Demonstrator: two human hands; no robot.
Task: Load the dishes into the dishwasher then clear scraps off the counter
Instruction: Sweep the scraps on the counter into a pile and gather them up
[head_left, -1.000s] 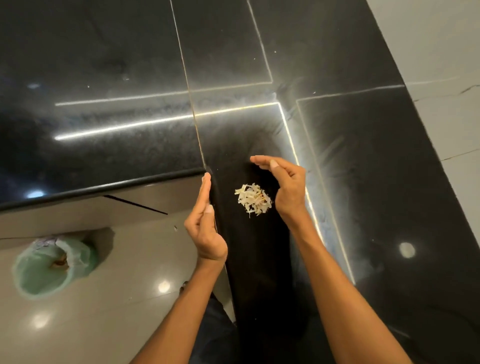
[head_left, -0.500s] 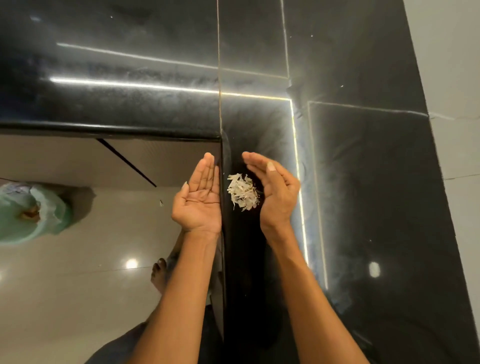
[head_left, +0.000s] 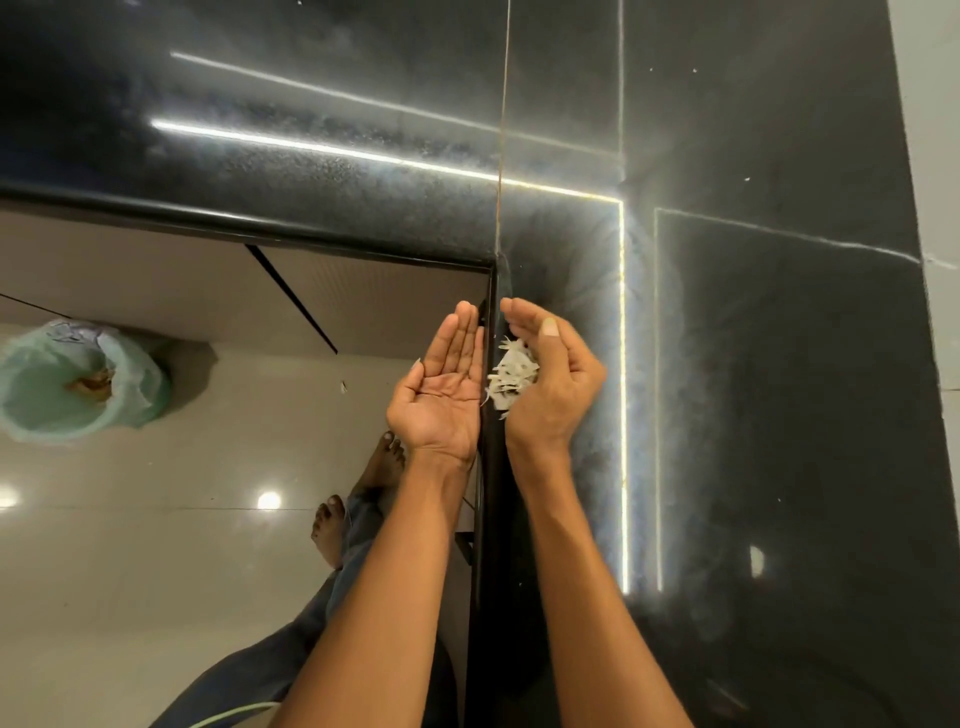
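Head view
Left hand (head_left: 441, 395): palm up, fingers straight and together, holding nothing, just off the counter edge.
Right hand (head_left: 550, 384): fingers cupped against the pile, resting on the glossy black stone counter (head_left: 779, 415).
Pale shredded scraps (head_left: 511, 375): small pile at the counter edge, between both hands.
Green-lined round bin (head_left: 67, 384): on the floor, well apart.

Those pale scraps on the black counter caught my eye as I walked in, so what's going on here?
A person is clearing a small pile of pale, papery scraps off the glossy black stone counter. The right hand, cupped on the counter, sweeps them toward the edge, where the left hand waits palm up just below the rim. A green-lined waste bin stands on the floor to the left.
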